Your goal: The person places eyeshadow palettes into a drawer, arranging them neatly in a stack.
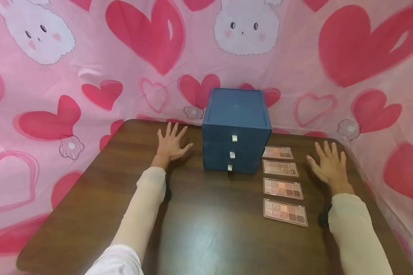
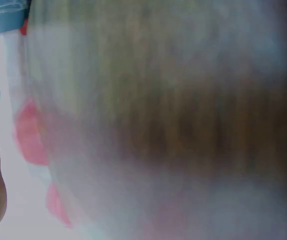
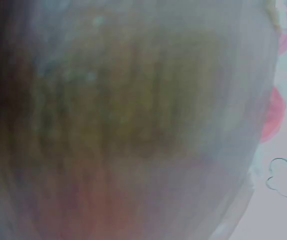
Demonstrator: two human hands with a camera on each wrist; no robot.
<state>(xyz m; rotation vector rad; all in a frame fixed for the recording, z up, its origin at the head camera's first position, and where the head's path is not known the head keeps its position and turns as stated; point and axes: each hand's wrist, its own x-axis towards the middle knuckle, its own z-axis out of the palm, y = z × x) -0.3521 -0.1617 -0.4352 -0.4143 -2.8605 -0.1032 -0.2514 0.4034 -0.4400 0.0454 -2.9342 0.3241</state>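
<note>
My left hand [image 1: 171, 144] rests palm down on the table with its fingers spread, to the left of a blue three-drawer box [image 1: 237, 131]. At the table's right side my right hand [image 1: 330, 166] lies the same way, fingers apart, holding nothing. Between the box and that hand, several eyeshadow palettes lie in a column: the nearest palette [image 1: 285, 212], a second palette [image 1: 283, 188], a paler palette [image 1: 280, 168] and the farthest palette [image 1: 278, 152], partly behind the box. Small white knobs [image 1: 232, 155] mark the drawers, all pushed in. Both wrist views are mostly blurred tabletop.
The brown wooden table [image 1: 199, 229] has rounded corners and a bright reflection near its front. A pink cloth [image 1: 124, 61] with hearts and rabbit faces hangs right behind the table and along its sides. Dark wrist straps show beneath both sleeves.
</note>
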